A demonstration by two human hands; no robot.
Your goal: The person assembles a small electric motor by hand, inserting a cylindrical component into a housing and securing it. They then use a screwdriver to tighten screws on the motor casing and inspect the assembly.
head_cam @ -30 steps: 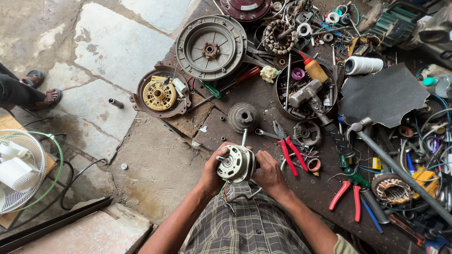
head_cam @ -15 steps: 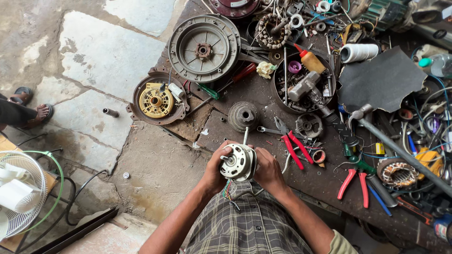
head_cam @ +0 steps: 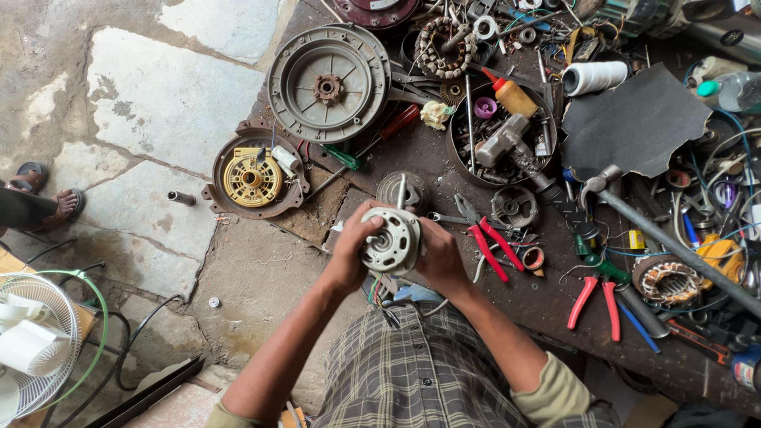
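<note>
Nearest the camera, above the person's checked shirt (head_cam: 412,372), both hands clasp a small pale motor (head_cam: 391,240) between them. The left hand (head_cam: 353,250) wraps the motor's left side with its fingers curled over the top edge; the right hand (head_cam: 441,255) cups the right side, fingers closed against the housing. The motor's round end faces up, its thin shaft (head_cam: 401,190) pointing away from the person, and coloured wires (head_cam: 379,289) hang from below it toward the shirt. The motor is held just over the near edge of the dark workbench (head_cam: 555,317). Just right of the motor lie red-handled pliers (head_cam: 487,242), and further right a second red-handled pair (head_cam: 596,297) beside a copper-wound stator (head_cam: 670,279). Just beyond the motor sits a small grey round part (head_cam: 404,190). Left of the motor and a little farther lies a rusty cover holding a yellow winding (head_cam: 252,176). Beyond that rests a large grey ribbed cover (head_cam: 327,82). Right of and beyond the motor stands a round bowl of small parts (head_cam: 501,135), with a grey sheet (head_cam: 634,119) further right. Far left of the motor, on the stone floor, stands a white fan (head_cam: 36,345).
</note>
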